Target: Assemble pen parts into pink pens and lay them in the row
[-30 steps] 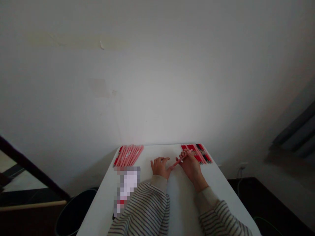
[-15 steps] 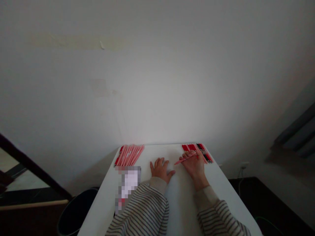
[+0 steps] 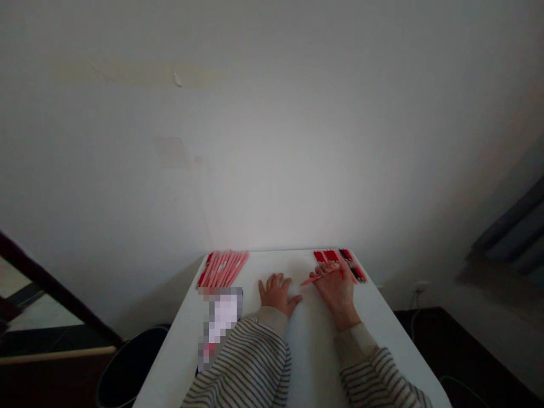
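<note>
Head view: pink pen (image 3: 308, 280) held in right hand (image 3: 338, 292), left hand (image 3: 276, 296) unloaded

Step in hand, as judged: pen being handled by the right hand alone. It is lightly gripped across the curled fingers (image 3: 319, 268), slanted, with one end stuck out left of them toward the left hand. Whether the bench (image 3: 314, 362) is touched by that end can't be told. Left fingers are spread wide, palm down; nothing is held, and the hand looks rested on the bench.

Just beyond the right fingers, a row of red and black pens (image 3: 346, 262) is partly hidden by the hand. Well left of the left fingers, a fanned stack of pink pens (image 3: 224, 269) is seen; nearer the body, a pixelated item (image 3: 225, 314), unreadable.

Next move, as judged: a firm pinch is called for, with the row behind the fingertips left undisturbed.
</note>
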Demonstrator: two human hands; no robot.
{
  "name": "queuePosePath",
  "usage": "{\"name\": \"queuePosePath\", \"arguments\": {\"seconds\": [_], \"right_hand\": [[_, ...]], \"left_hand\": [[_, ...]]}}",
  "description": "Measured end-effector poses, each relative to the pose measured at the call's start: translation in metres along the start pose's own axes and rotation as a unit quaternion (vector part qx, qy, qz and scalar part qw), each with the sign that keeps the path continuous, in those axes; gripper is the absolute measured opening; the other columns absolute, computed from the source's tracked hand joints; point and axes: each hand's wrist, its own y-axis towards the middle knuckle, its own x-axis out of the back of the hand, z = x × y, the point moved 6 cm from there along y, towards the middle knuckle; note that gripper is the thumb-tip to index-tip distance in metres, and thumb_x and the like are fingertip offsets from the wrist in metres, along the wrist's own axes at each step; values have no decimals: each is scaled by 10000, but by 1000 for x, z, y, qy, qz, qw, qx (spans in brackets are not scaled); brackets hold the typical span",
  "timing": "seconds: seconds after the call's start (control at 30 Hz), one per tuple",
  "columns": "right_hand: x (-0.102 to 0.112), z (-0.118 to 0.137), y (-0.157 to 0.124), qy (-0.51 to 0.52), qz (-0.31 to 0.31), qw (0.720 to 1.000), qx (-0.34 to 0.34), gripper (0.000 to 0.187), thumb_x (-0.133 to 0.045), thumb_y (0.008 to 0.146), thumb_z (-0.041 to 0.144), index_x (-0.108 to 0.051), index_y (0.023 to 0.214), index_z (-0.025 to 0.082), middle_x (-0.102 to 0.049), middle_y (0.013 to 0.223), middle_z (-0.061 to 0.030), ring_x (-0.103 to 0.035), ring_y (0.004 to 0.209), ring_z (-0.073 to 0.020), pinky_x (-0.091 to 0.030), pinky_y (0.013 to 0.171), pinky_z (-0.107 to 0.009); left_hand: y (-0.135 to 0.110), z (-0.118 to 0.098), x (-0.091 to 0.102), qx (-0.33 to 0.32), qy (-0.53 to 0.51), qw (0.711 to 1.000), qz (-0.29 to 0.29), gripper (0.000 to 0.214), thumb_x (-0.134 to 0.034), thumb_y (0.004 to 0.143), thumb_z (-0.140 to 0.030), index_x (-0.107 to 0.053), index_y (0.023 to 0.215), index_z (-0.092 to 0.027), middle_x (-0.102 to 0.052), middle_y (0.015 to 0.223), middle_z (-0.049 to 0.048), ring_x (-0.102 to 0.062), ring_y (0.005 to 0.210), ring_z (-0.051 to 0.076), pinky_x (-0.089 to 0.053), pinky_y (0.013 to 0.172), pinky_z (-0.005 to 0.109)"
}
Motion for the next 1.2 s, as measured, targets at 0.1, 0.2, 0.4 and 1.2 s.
{"name": "queuePosePath", "arguments": {"seconds": [0.1, 0.2, 0.4, 1.2], "right_hand": [[0, -2, -1, 47, -2, 999, -13, 233, -500, 800, 362, -426, 630, 221, -469, 612, 53, -437, 550, -112, -433, 620, -322], [-3, -3, -2, 45, -13, 999, -21, 228, -494, 808, 370, -437, 643, 222, -471, 615, 54, -438, 547, -111, -428, 614, -317], [-5, -5, -2, 63, -24, 997, -40, 285, -479, 822, 457, -454, 666, 220, -463, 610, 54, -443, 554, -112, -403, 597, -301], [-1, -3, -1, 55, -5, 998, -29, 239, -517, 804, 415, -470, 672, 222, -464, 614, 58, -453, 568, -109, -421, 620, -310]], "left_hand": [[0, 0, 0, -2, 0, 1000, 2, 616, -495, 760, -607, -493, 1295, -304, -399, 1470, 52, -273, 1381, 283, -94, 1128, 639], [0, 0, -1, 0, 0, 1000, 0, 606, -498, 759, -609, -499, 1288, -313, -398, 1472, 45, -276, 1380, 280, -91, 1129, 639], [2, 2, -4, 6, 7, 1000, -7, 599, -505, 756, -609, -506, 1280, -320, -410, 1464, 34, -286, 1376, 271, -99, 1133, 631], [-1, -1, 0, 4, 7, 1000, 9, 625, -483, 767, -611, -482, 1306, -293, -388, 1477, 47, -267, 1385, 276, -89, 1135, 633]]}}
